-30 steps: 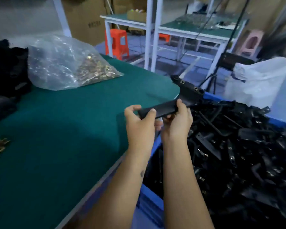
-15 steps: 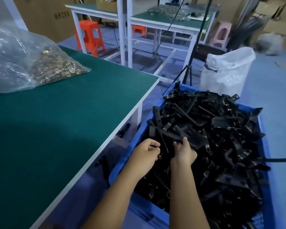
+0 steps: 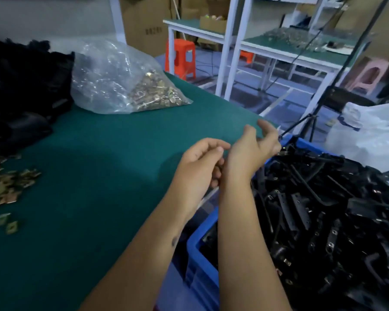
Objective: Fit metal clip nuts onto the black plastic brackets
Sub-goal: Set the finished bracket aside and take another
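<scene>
My left hand [image 3: 201, 161] and my right hand [image 3: 253, 149] hover side by side over the right edge of the green table [image 3: 103, 176]. Both hold nothing, with the fingers loosely curled. To their right, a blue bin [image 3: 200, 245] is heaped with black plastic brackets [image 3: 328, 212], several with metal clips on them. Loose metal clip nuts [image 3: 7, 186] lie in a small pile at the table's left edge, with two more [image 3: 7, 223] nearer me. A clear plastic bag of clip nuts [image 3: 124, 84] sits at the back of the table.
A dark heap of black parts [image 3: 20, 90] fills the table's far left. Beyond the bin stand a white sack [image 3: 368, 135], a tripod leg [image 3: 301, 122], white-framed green tables [image 3: 285, 50], an orange stool [image 3: 181, 57] and cardboard boxes [image 3: 148, 21].
A second ago both hands gripped a black bracket. They lowered it into the blue bin, let go, and have come back up empty over the table edge. My view swung left.
</scene>
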### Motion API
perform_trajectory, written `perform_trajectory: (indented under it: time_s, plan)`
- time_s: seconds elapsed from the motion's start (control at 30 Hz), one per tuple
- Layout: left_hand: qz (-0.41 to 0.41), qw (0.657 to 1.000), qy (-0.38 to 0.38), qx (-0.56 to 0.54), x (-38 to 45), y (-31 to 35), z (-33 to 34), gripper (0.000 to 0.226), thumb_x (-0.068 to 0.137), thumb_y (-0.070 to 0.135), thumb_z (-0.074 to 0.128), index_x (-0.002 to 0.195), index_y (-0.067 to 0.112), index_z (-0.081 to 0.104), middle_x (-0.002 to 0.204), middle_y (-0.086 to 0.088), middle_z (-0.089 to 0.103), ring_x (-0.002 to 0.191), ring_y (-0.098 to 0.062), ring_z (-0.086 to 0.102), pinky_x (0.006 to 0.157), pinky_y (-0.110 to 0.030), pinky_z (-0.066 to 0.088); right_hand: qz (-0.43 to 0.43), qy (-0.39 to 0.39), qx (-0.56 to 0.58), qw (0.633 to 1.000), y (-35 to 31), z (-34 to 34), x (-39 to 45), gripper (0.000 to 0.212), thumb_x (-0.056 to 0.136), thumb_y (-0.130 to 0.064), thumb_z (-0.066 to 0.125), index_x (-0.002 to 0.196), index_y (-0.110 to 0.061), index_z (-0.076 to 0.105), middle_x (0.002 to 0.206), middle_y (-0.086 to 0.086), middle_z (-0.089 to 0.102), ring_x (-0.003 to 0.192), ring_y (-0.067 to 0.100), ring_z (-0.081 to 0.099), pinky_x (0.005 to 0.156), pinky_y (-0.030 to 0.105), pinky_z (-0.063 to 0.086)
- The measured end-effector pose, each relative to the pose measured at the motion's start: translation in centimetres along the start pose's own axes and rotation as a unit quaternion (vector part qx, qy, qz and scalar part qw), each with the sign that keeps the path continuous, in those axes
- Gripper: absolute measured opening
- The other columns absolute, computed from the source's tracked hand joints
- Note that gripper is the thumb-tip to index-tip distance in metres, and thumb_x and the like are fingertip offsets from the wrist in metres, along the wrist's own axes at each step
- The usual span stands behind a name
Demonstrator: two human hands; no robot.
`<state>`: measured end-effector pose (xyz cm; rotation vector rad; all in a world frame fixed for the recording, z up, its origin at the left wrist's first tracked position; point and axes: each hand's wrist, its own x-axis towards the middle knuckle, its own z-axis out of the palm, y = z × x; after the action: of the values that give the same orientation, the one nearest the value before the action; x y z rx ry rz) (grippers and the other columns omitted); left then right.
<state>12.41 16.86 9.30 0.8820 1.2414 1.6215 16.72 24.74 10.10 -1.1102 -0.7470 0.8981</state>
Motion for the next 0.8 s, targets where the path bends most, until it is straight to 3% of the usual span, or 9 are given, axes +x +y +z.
perform_trajectory:
  time_s: [0.1, 0.23, 0.43, 0.53, 0.67, 0.8]
  plan:
    - [0.046, 0.995, 0.090, -0.010, 0.0, 2.0, -4.1, 0.035, 0.100, 0.004, 0.043, 0.074, 0.020, 0.061, 0.049, 0.014, 0.044, 0.039, -0.001, 0.033, 0.037, -0.014, 0.027, -0.031, -0.130, 0.004, 0.991, -0.6, 4.6, -4.3, 0.019, 0.089, -0.003, 0.053, 0.095, -0.022, 0.057, 0.109, -0.005, 0.040, 0.078, -0.011, 0.047, 0.069, 0.006, 0.038]
    - [0.076, 0.971, 0.225, 0.007, -0.8, 3.8, -10.6, 0.033, 0.097, 0.002, 0.040, 0.071, 0.018, 0.052, 0.045, 0.012, 0.041, 0.038, -0.001, 0.034, 0.037, -0.014, 0.029, -0.042, -0.298, -0.032, 0.953, 0.5, 9.7, -10.9, 0.018, 0.090, -0.006, 0.053, 0.092, -0.022, 0.060, 0.101, -0.012, 0.041, 0.079, -0.007, 0.049, 0.069, 0.001, 0.034]
    - [0.084, 0.914, 0.382, 0.110, -3.9, 5.2, -20.9, 0.031, 0.096, 0.006, 0.046, 0.072, 0.019, 0.059, 0.055, 0.014, 0.054, 0.052, 0.000, 0.047, 0.049, -0.014, 0.038, -0.054, -0.502, -0.113, 0.856, 3.5, 15.4, -19.6, 0.020, 0.090, -0.010, 0.052, 0.101, -0.024, 0.061, 0.113, -0.003, 0.048, 0.092, 0.006, 0.050, 0.081, 0.021, 0.036]
    - [0.072, 0.882, 0.431, 0.179, -6.1, 5.3, -25.3, 0.028, 0.100, 0.011, 0.046, 0.080, 0.021, 0.063, 0.054, 0.012, 0.055, 0.051, -0.003, 0.048, 0.051, -0.022, 0.040, -0.069, -0.563, -0.135, 0.813, 5.3, 16.7, -22.3, 0.033, 0.091, -0.017, 0.052, 0.122, -0.027, 0.057, 0.118, -0.006, 0.042, 0.098, 0.007, 0.047, 0.079, 0.022, 0.037]
    - [0.078, 0.863, 0.463, 0.187, -8.0, 4.3, -28.3, 0.027, 0.100, 0.013, 0.044, 0.084, 0.022, 0.064, 0.060, 0.011, 0.054, 0.052, -0.006, 0.044, 0.052, -0.028, 0.037, -0.123, -0.603, -0.263, 0.743, 7.6, 18.4, -23.4, 0.060, 0.089, -0.049, 0.056, 0.144, -0.044, 0.034, 0.142, -0.002, 0.035, 0.129, 0.020, 0.032, 0.102, 0.033, 0.030]
    - [0.083, 0.855, 0.464, 0.214, -7.1, 4.1, -28.6, 0.025, 0.098, 0.012, 0.047, 0.083, 0.022, 0.065, 0.064, 0.006, 0.056, 0.050, -0.003, 0.044, 0.047, -0.018, 0.037, -0.203, -0.564, -0.369, 0.710, 8.3, 19.6, -23.9, 0.076, 0.084, -0.065, 0.055, 0.147, -0.030, 0.032, 0.147, 0.010, 0.034, 0.133, 0.029, 0.034, 0.110, 0.042, 0.027]
